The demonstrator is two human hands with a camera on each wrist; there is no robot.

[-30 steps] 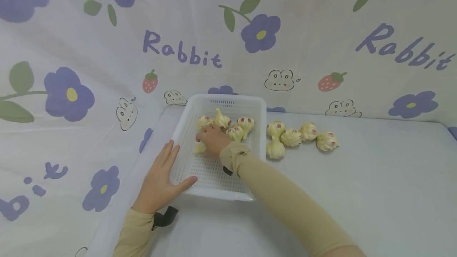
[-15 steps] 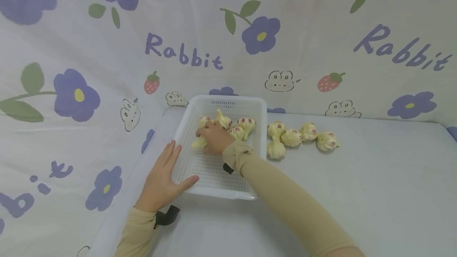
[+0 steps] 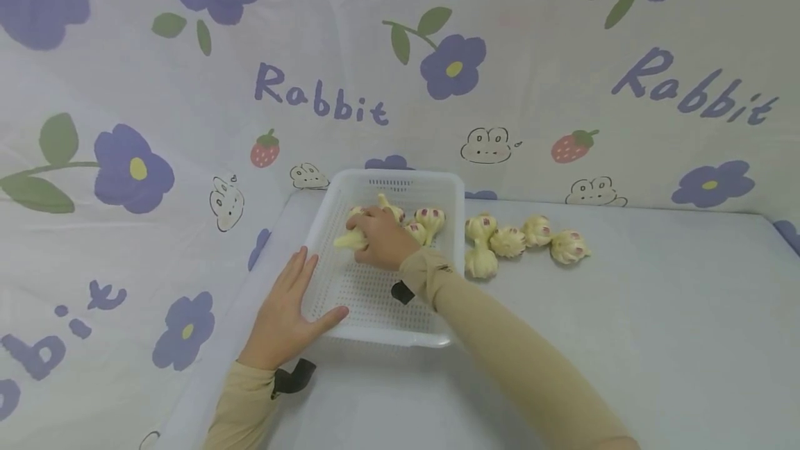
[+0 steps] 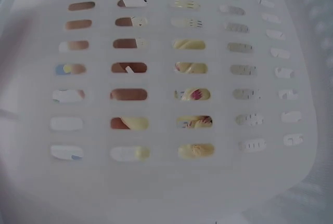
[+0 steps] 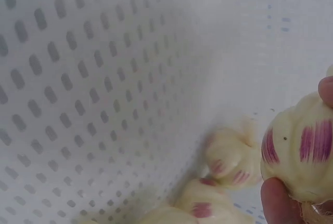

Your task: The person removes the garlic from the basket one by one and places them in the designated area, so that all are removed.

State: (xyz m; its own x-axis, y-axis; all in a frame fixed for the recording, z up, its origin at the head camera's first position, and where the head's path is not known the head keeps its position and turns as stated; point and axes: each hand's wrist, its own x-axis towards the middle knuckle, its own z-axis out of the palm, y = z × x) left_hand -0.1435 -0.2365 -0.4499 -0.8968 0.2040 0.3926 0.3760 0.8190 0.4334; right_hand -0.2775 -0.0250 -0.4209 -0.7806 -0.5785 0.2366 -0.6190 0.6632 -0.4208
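My right hand (image 3: 387, 238) grips a garlic bulb (image 5: 296, 151) inside the white perforated plastic basket (image 3: 359, 335). In the right wrist view its fingers pinch the cream, purple-streaked bulb from both sides. The bulb's pale stem (image 3: 346, 240) points left in the head view, while the hand hides most of the rest. Several other garlic bulbs (image 3: 430, 219) lie near the basket's far half, some partly behind the hand. My left hand (image 3: 281, 318) rests at the basket's left side, fingers straight and spread, thumb over the near corner. Only the slotted basket wall (image 4: 156, 182) fills the left wrist view.
Several more garlic bulbs (image 3: 509, 242) lie on the white table (image 3: 625, 339) against and beyond the basket's right side. A curtain (image 3: 531, 75) with flowers, strawberries and rabbit drawings hangs behind and to the left.
The right hand has moved slightly away from me with the garlic bulb, whose stem now sits higher in the head view. The left hand keeps its place on the basket.
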